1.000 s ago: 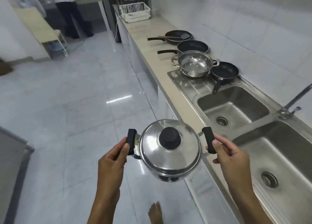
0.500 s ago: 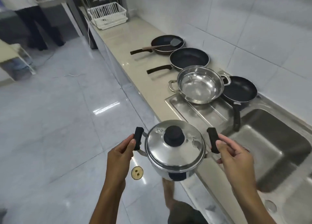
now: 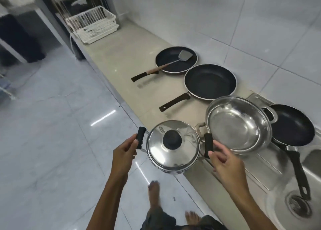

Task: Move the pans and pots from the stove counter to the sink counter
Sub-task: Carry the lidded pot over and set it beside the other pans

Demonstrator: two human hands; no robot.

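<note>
Head cam had the lidded steel pot point(image 3: 172, 146) low center, left hand point(image 3: 123, 154) and right hand point(image 3: 225, 162) each pinching a black side handle. Compared with a second earlier, the pot had come up close to the counter edge point(image 3: 139, 97), just beside the open steel pan point(image 3: 238, 124) on the sink drainboard point(image 3: 271, 165). Three black frying pans sat along the right side already. Looked like set-down was next, with free counter just ahead of the pot.

You had no readable text, label, brand or number anywhere in this view. The cookware, counter and wall tiles you faced carried no legible markings or signs.
</note>
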